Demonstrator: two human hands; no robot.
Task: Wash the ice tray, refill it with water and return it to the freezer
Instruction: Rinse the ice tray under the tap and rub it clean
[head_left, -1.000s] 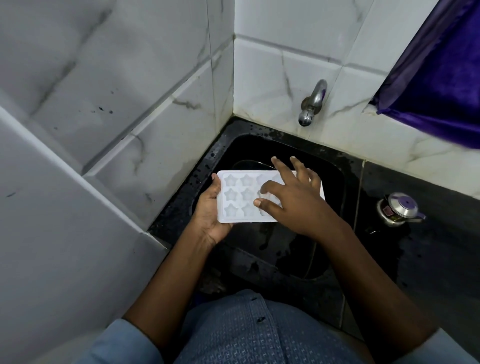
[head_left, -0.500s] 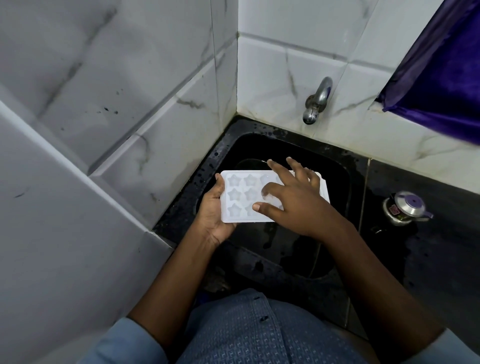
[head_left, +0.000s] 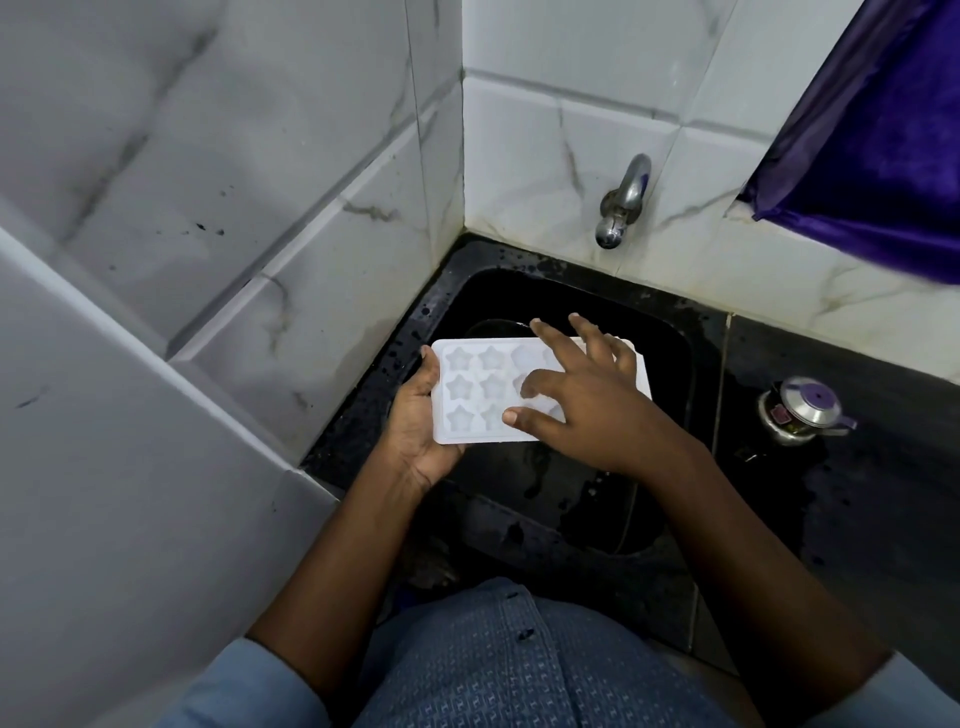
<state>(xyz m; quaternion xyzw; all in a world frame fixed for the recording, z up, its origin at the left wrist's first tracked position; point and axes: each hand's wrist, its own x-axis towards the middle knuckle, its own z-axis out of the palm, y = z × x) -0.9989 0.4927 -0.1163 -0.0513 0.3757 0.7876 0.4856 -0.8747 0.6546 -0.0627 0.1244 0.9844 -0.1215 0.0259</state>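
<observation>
A white ice tray (head_left: 475, 389) with star-shaped moulds is held level over the black sink (head_left: 670, 343). My left hand (head_left: 415, 421) grips its left short edge, thumb on the rim and palm beneath. My right hand (head_left: 587, 400) lies on top of the tray's right half with fingers spread and pressing into the moulds, which it hides there. The steel tap (head_left: 621, 202) juts from the tiled wall above the sink; no water runs from it.
White marble-look tiled walls (head_left: 291, 218) close in the sink at the left and back. A wet black counter (head_left: 852, 493) extends right, with a small steel pressure cooker (head_left: 802, 410) on it. A purple cloth (head_left: 883, 130) hangs at upper right.
My right hand's fingers have shifted slightly across the tray's moulds. The left hand and tray stay in nearly the same place over the sink.
</observation>
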